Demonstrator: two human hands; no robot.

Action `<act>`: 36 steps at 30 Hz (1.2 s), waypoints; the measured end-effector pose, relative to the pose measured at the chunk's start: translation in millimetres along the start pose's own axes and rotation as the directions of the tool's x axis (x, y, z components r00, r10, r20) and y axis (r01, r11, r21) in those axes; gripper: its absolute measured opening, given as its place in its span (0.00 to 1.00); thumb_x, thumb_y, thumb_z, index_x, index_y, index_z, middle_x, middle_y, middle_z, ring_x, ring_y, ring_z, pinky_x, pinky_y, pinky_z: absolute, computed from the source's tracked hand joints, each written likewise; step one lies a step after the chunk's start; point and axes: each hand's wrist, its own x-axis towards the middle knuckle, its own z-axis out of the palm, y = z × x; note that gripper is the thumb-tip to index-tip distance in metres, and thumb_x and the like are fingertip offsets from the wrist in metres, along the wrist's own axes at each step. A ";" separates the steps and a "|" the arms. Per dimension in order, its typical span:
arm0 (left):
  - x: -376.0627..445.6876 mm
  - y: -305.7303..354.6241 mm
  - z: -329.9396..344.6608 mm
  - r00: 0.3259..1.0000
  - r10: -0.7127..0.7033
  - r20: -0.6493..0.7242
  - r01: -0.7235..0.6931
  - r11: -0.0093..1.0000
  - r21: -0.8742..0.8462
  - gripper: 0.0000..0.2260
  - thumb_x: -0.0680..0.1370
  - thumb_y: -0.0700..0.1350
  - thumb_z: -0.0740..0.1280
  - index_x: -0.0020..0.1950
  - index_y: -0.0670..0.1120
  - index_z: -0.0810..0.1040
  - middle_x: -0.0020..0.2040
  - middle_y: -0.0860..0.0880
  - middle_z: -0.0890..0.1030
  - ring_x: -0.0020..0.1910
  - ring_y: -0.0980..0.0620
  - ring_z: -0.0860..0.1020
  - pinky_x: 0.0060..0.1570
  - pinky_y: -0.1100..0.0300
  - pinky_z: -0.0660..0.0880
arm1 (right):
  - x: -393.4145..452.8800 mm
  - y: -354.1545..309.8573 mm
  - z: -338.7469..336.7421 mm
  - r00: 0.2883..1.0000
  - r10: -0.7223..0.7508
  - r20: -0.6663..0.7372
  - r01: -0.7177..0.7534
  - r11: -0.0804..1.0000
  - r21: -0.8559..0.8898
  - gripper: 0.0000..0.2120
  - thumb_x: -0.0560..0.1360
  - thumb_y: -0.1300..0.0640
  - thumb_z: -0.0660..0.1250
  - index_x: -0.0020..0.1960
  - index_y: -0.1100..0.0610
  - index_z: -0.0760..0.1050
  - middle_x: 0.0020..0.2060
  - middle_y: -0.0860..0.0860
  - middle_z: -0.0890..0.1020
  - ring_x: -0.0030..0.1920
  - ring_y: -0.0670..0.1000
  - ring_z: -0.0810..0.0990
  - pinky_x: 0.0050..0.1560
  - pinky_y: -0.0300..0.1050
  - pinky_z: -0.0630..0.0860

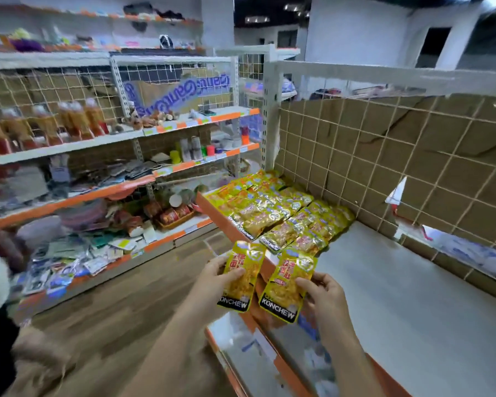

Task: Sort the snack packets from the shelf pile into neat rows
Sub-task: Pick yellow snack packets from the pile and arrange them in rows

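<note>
Each of my hands holds one yellow snack packet with a black "KONCHEW" band at the bottom. My left hand (216, 272) grips the left packet (241, 275) by its left edge. The right packet (288, 287) is pinched at its right edge by my right hand (322, 293). Both packets hover upright over the orange front lip of the white shelf (398, 296). On that shelf, just beyond them, lie several matching yellow packets in overlapping rows (275, 210), running back to the far left corner.
A cardboard back wall behind a wire grid (398, 156) closes the shelf on the right. To the left, across a wooden floor (121, 305), stand orange-edged shelves (98, 193) crowded with bottles, cups and loose packets. A lower shelf level (249, 356) shows beneath my hands.
</note>
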 end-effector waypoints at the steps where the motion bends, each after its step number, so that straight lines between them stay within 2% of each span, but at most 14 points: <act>1: 18.7 4.1 2.1 1.000 -0.002 0.026 0.001 1.000 0.030 0.07 0.76 0.33 0.65 0.53 0.40 0.77 0.39 0.48 0.81 0.30 0.60 0.79 0.28 0.69 0.73 | 13.2 -0.5 0.8 1.000 -0.005 -0.030 0.006 1.000 0.004 0.06 0.71 0.69 0.69 0.45 0.63 0.75 0.40 0.61 0.81 0.40 0.57 0.80 0.45 0.52 0.76; 4: 77.0 15.6 8.7 0.991 -0.027 0.132 0.010 0.992 0.130 0.10 0.76 0.36 0.67 0.57 0.42 0.74 0.43 0.53 0.80 0.34 0.64 0.79 0.33 0.72 0.72 | 48.8 -1.1 4.2 0.993 -0.016 -0.117 0.017 1.000 0.006 0.06 0.71 0.70 0.69 0.46 0.64 0.74 0.41 0.62 0.82 0.40 0.57 0.80 0.47 0.54 0.76; 6: 110.0 21.0 14.7 0.983 -0.023 0.184 -0.027 0.964 0.263 0.15 0.76 0.41 0.68 0.62 0.47 0.71 0.52 0.56 0.77 0.46 0.64 0.78 0.45 0.72 0.71 | 69.4 1.6 9.2 0.985 -0.047 -0.167 0.039 0.998 -0.049 0.09 0.71 0.70 0.69 0.46 0.60 0.72 0.43 0.62 0.82 0.42 0.57 0.81 0.51 0.56 0.76; 9: 151.0 20.5 26.2 0.969 -0.032 0.247 -0.090 0.878 0.470 0.24 0.76 0.46 0.68 0.71 0.45 0.66 0.67 0.50 0.69 0.67 0.52 0.68 0.63 0.61 0.64 | 86.0 8.5 17.4 0.976 -0.028 -0.218 0.005 0.995 -0.104 0.14 0.71 0.69 0.70 0.50 0.56 0.70 0.46 0.58 0.83 0.48 0.58 0.82 0.57 0.62 0.75; 11: 168.4 19.9 35.9 0.942 -0.086 0.323 -0.113 0.827 0.551 0.23 0.76 0.47 0.68 0.69 0.44 0.68 0.66 0.48 0.69 0.66 0.50 0.68 0.63 0.59 0.65 | 89.9 12.3 19.1 0.967 -0.001 -0.254 -0.029 0.993 -0.117 0.16 0.71 0.69 0.70 0.52 0.55 0.69 0.45 0.54 0.83 0.48 0.55 0.82 0.58 0.61 0.75; 13: 182.8 17.7 43.0 0.913 -0.128 0.388 -0.152 0.775 0.614 0.21 0.77 0.48 0.68 0.67 0.45 0.69 0.60 0.48 0.72 0.57 0.52 0.71 0.55 0.62 0.68 | 91.0 10.5 21.8 0.957 -0.007 -0.289 -0.041 0.986 -0.160 0.17 0.70 0.69 0.70 0.53 0.55 0.69 0.41 0.49 0.83 0.44 0.52 0.82 0.57 0.61 0.75; 16: 200.4 12.8 46.0 0.902 -0.093 0.423 -0.239 0.708 0.664 0.21 0.77 0.48 0.67 0.68 0.44 0.69 0.54 0.50 0.73 0.50 0.55 0.70 0.42 0.65 0.63 | 93.3 6.4 28.3 0.943 -0.025 -0.332 -0.043 0.979 -0.198 0.19 0.71 0.70 0.69 0.56 0.56 0.68 0.40 0.46 0.81 0.42 0.47 0.81 0.56 0.58 0.76; 19: 210.9 4.2 45.4 0.896 -0.055 0.440 -0.285 0.689 0.666 0.21 0.77 0.50 0.66 0.67 0.43 0.69 0.52 0.46 0.75 0.51 0.48 0.73 0.44 0.58 0.65 | 98.5 4.5 35.9 0.907 -0.053 -0.419 -0.054 0.969 -0.240 0.19 0.71 0.73 0.67 0.57 0.58 0.67 0.42 0.46 0.79 0.41 0.43 0.79 0.48 0.47 0.77; 22: 207.2 2.3 46.7 0.863 0.007 0.505 -0.357 0.716 0.600 0.21 0.79 0.48 0.63 0.69 0.43 0.65 0.49 0.45 0.75 0.50 0.46 0.73 0.40 0.61 0.65 | 99.1 -3.3 43.7 0.880 -0.085 -0.468 -0.082 0.942 -0.325 0.17 0.72 0.71 0.67 0.53 0.54 0.68 0.42 0.45 0.79 0.39 0.40 0.78 0.45 0.45 0.76; 26: 207.0 2.8 47.9 0.796 0.119 0.593 -0.486 0.709 0.511 0.25 0.82 0.46 0.57 0.76 0.42 0.52 0.72 0.47 0.64 0.72 0.51 0.61 0.58 0.69 0.59 | 98.2 -11.5 54.1 0.812 -0.135 -0.567 -0.119 0.914 -0.389 0.20 0.72 0.70 0.67 0.47 0.45 0.68 0.42 0.42 0.79 0.42 0.45 0.80 0.49 0.48 0.77; 29: 214.5 -0.5 49.9 0.735 0.099 0.670 -0.594 0.570 0.567 0.31 0.81 0.42 0.57 0.76 0.40 0.41 0.74 0.43 0.58 0.72 0.47 0.58 0.68 0.62 0.56 | 99.5 -7.9 64.0 0.762 -0.247 -0.598 -0.154 0.828 -0.539 0.19 0.72 0.65 0.68 0.53 0.42 0.71 0.47 0.48 0.81 0.50 0.54 0.81 0.53 0.52 0.76; 31: 215.0 0.5 48.6 0.709 0.067 0.702 -0.656 0.428 0.622 0.35 0.80 0.44 0.58 0.75 0.38 0.35 0.70 0.42 0.55 0.69 0.46 0.59 0.67 0.62 0.57 | 99.4 -2.8 70.4 0.753 -0.298 -0.586 -0.237 0.708 -0.666 0.18 0.74 0.60 0.66 0.63 0.50 0.72 0.53 0.53 0.79 0.56 0.56 0.77 0.55 0.47 0.72; 33: 214.0 -1.3 45.2 0.703 0.045 0.710 -0.685 0.311 0.659 0.36 0.79 0.46 0.58 0.74 0.36 0.35 0.70 0.41 0.52 0.70 0.43 0.57 0.66 0.60 0.57 | 95.4 -1.6 75.6 0.754 -0.314 -0.577 -0.309 0.605 -0.734 0.20 0.77 0.56 0.62 0.68 0.52 0.67 0.56 0.53 0.75 0.60 0.55 0.73 0.56 0.44 0.68; 36: 208.5 -4.6 38.6 0.662 0.098 0.743 -0.742 0.227 0.631 0.36 0.76 0.46 0.63 0.75 0.34 0.47 0.69 0.36 0.57 0.68 0.34 0.60 0.66 0.47 0.61 | 88.4 0.0 82.1 0.758 -0.322 -0.568 -0.328 0.565 -0.757 0.20 0.80 0.54 0.57 0.72 0.50 0.61 0.60 0.52 0.71 0.62 0.54 0.72 0.53 0.41 0.64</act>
